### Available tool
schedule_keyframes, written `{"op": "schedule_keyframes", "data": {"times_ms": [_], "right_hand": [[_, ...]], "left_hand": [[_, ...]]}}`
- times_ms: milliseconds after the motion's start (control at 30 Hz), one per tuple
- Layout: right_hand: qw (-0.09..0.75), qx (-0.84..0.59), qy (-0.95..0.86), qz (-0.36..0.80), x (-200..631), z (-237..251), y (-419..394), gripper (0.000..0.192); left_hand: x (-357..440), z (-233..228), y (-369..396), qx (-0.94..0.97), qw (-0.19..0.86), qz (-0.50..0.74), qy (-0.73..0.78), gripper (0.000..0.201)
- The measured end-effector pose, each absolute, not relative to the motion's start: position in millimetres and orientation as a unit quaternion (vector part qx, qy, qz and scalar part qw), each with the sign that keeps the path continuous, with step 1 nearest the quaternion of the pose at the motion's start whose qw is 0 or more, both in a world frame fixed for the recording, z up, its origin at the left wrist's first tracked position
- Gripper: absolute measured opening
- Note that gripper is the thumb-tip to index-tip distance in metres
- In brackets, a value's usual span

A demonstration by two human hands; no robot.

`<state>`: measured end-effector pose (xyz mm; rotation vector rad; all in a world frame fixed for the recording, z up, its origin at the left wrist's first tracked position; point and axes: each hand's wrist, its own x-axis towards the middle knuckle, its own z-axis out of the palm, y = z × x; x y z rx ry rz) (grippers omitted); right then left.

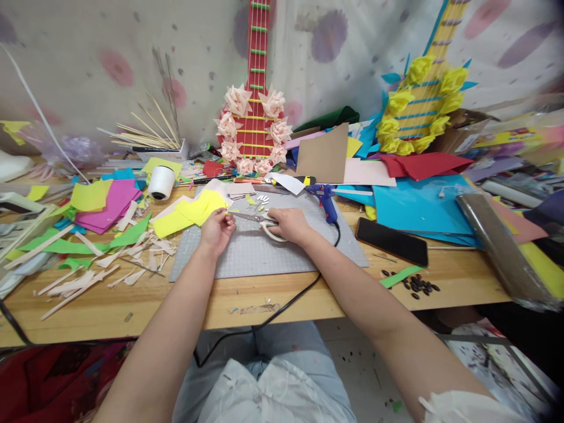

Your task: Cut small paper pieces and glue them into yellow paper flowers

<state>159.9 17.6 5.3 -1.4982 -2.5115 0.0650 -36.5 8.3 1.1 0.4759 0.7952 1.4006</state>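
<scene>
My right hand [291, 224] grips a pair of scissors [268, 225] by the white handles, over the grey cutting mat [273, 261]. Their blades point left, with the tips close to the fingers of my left hand [217, 232]. That hand is closed in a pinch around a tiny yellowish piece, too small to name. Bright yellow paper sheets [189, 212] lie just behind and left of it. Several small white pieces [263, 199] are scattered on the mat beyond the scissors. To the right of my right hand stands a blue glue gun [325, 202].
A red paper guitar [258, 126] with pink flowers and a yellow guitar [418, 111] lean at the back. Paper scraps [97, 264] litter the left side. On the right are a phone [391, 241], blue sheets [423, 205] and black seed-like pieces [416, 284]. A black cord [291, 302] crosses the table edge.
</scene>
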Motion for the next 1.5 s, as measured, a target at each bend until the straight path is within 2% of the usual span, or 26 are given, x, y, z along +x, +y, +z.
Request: {"op": "schedule_keyframes", "data": {"times_ms": [200, 1000, 1267, 1500], "right_hand": [[0.111, -0.515, -0.849, 0.024, 160.4, 7.2, 16.8, 0.040], [0.108, -0.509, -0.854, 0.014, 159.0, 6.1, 17.1, 0.034], [0.108, -0.521, -0.847, 0.017, 159.3, 8.9, 16.5, 0.040], [0.083, -0.525, -0.847, 0.021, 159.8, 11.2, 15.5, 0.040]], "left_hand": [[-37.5, 0.7, 8.2, 0.209, 0.671, 0.622, 0.346, 0.014], [-35.6, -1.9, 8.8, 0.200, 0.677, 0.617, 0.347, 0.016], [-35.3, -1.5, 8.6, 0.200, 0.686, 0.616, 0.331, 0.017], [-34.1, -1.3, 9.8, 0.170, 0.673, 0.629, 0.351, 0.017]]}}
